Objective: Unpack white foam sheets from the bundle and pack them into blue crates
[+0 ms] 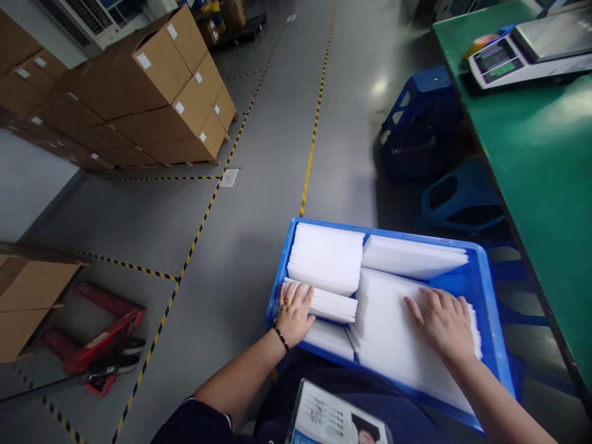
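Note:
A blue plastic crate [491,320] stands in front of my body, filled with stacks of thin white foam sheets [393,320]. My left hand [295,313], with a ring and a beaded bracelet, lies over the left end of a small white stack [333,304], fingers apart. Behind it is a taller white stack [326,253] in the crate's far left corner. My right hand [441,320] rests flat on the large stack at the right, fingers spread. Another white stack [411,254] leans along the far wall. Neither hand visibly grasps a sheet.
On the right runs a green table [546,166] with a weighing scale [531,49]; blue stools [462,194] stand beneath its edge. Cartons [152,105] on pallets are stacked at the left. A red pallet jack [106,333] sits nearer. Yellow-black tape [198,231] marks the grey floor.

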`<action>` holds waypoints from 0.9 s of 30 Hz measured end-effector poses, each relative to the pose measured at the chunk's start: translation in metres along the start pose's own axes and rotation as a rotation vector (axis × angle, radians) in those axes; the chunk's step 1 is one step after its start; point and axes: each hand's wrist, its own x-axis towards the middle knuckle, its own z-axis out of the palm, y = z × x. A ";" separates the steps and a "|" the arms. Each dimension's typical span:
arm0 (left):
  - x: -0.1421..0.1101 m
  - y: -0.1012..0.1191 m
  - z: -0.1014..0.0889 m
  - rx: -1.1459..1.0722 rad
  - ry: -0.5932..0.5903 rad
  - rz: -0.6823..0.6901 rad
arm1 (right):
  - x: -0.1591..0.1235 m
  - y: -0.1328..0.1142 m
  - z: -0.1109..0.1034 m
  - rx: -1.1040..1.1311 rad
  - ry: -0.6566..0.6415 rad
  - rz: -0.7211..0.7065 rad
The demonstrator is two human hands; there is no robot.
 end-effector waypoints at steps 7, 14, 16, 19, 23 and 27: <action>-0.003 -0.008 0.001 -0.095 0.016 0.114 | 0.001 -0.001 -0.001 0.013 0.002 0.002; 0.025 -0.004 -0.001 -0.114 -0.027 -0.047 | 0.001 -0.001 -0.001 0.011 0.013 0.001; 0.040 -0.001 -0.003 -0.027 -0.010 -0.104 | 0.001 -0.001 -0.001 0.004 0.011 0.005; 0.059 -0.001 -0.007 0.060 -0.014 -0.150 | 0.000 -0.001 0.000 -0.004 0.005 0.012; 0.072 -0.002 -0.010 0.118 -0.017 -0.160 | 0.000 0.000 0.001 -0.002 -0.007 0.016; 0.072 -0.003 -0.011 0.148 -0.015 -0.149 | 0.000 0.000 0.001 0.007 -0.007 0.019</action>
